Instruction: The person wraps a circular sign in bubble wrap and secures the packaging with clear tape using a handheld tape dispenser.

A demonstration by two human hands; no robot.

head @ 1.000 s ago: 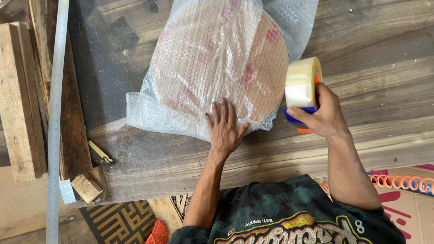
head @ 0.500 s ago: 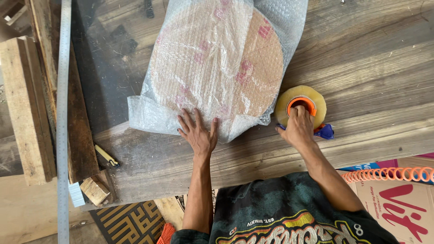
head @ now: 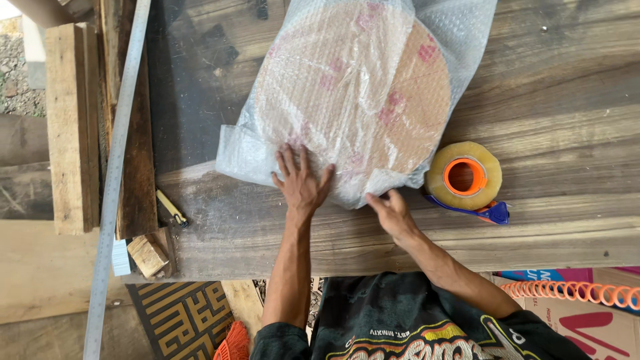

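Parcel: round flat disc wrapped in bubble wrap (head: 353, 100), lying on the wooden workbench (head: 567, 133), far of the person and a little left of centre; pink marks show through the film.
Left hand: left hand (head: 300, 183) lies flat on the near edge of the wrap, fingers spread apart and pressing down, clamped on nothing.
Right hand: right hand (head: 393, 215) rests at the near right corner of the wrap, fingers loosely apart, fingertips touching the film's loose edge; it grips nothing that I can see.
Tape: roll of packing tape in a blue and orange dispenser (head: 467, 179) sits on the bench just right of the parcel, near the right hand but apart from it.
Handling: the disc looks stiff and flat, probably light to moderate; the film is soft, slick and likely to slide or bunch under a palm. Best hold is at the disc's rim through the wrap, not the loose flaps.
Edges: the bench's near edge runs close under both wrists; at left a metal rule (head: 113, 187), timber offcuts (head: 67, 127) and a small wood block (head: 148, 255) crowd the side.
Open room: bare planks lie to the right and far right of the parcel.
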